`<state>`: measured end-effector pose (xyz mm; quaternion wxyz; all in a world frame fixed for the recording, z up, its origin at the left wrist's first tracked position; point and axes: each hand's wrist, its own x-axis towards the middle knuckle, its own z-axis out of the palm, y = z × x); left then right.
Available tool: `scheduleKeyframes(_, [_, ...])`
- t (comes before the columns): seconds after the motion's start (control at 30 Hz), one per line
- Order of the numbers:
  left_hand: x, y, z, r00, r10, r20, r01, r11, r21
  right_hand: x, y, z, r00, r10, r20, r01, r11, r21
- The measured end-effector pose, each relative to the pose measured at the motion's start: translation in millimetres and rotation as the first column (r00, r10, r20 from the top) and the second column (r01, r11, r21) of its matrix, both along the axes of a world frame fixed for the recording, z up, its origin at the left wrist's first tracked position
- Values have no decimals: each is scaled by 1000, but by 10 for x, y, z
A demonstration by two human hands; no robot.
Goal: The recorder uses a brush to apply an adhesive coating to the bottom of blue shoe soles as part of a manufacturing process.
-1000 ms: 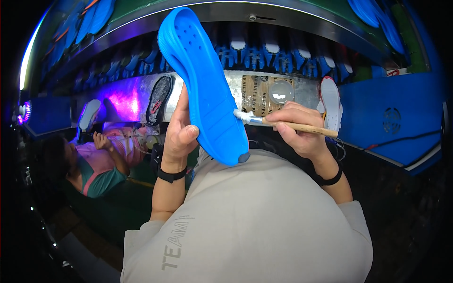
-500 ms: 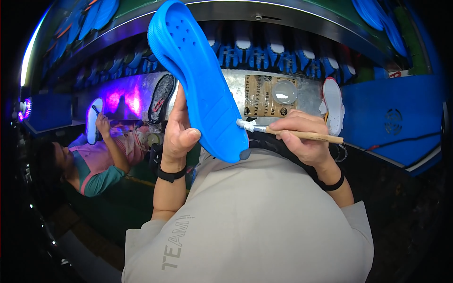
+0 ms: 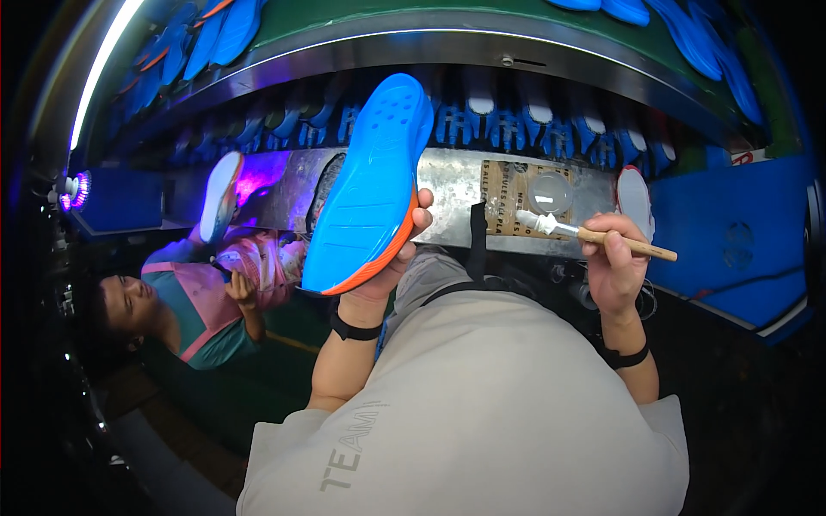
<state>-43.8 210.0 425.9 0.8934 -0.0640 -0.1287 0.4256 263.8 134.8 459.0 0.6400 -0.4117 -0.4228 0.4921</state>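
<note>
My left hand [image 3: 383, 285] is closed round the lower right edge of a blue shoe sole [image 3: 366, 185]. The sole is tilted, its broad blue face with small holes near the top towards me; orange shows along its lower side edge. Pinched in my right hand [image 3: 616, 273] is a brush [image 3: 595, 235] with a wooden handle and white-coated bristles. Its tip points left, apart from the sole, just below a small round bowl [image 3: 549, 191] that seems to hold clear liquid. The bowl stands on a piece of printed brown cardboard [image 3: 504, 211].
A metal bench [image 3: 447, 181] runs across ahead, with a rack of shoes [image 3: 538, 112] behind it. A white-soled shoe [image 3: 634, 199] stands right of the bowl. Above lies a green conveyor [image 3: 447, 19] with blue soles. At left a co-worker [image 3: 194, 301] sits near a white-soled shoe [image 3: 220, 196].
The brush has left the sole's edge and moved right, near the bowl. My left hand has turned the sole, so its orange edge shows. The view has shifted; the co-worker's hand has dropped lower.
</note>
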Motion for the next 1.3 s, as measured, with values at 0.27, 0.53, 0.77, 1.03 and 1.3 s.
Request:
scheduleKeyframes(0.27, [-76, 2, 78, 991, -51, -125, 57, 997, 46, 35, -19, -11, 999, 40, 13, -40, 999, -1])
scheduleKeyframes(0.53, [-64, -159, 253, 968, -182, -172, 188, 982, 18, 173, -167, -119, 987, -159, 17, 160, 983, -90])
scheduleKeyframes(0.77, [-210, 1666, 1059, 932, 184, -313, 53, 784, 619, 148, -192, -128, 981, -190, 40, 193, 976, -103])
scheduleKeyframes(1.03, [-469, 2882, 1140, 70, 706, -705, -293, 690, 662, 156, -264, -139, 976, -202, 81, 212, 964, -160])
scheduleKeyframes(1.3, [-1848, 4294, 934, -771, 467, 432, 596, 291, 749, 315, -409, -171, 954, -282, 104, 297, 935, -191])
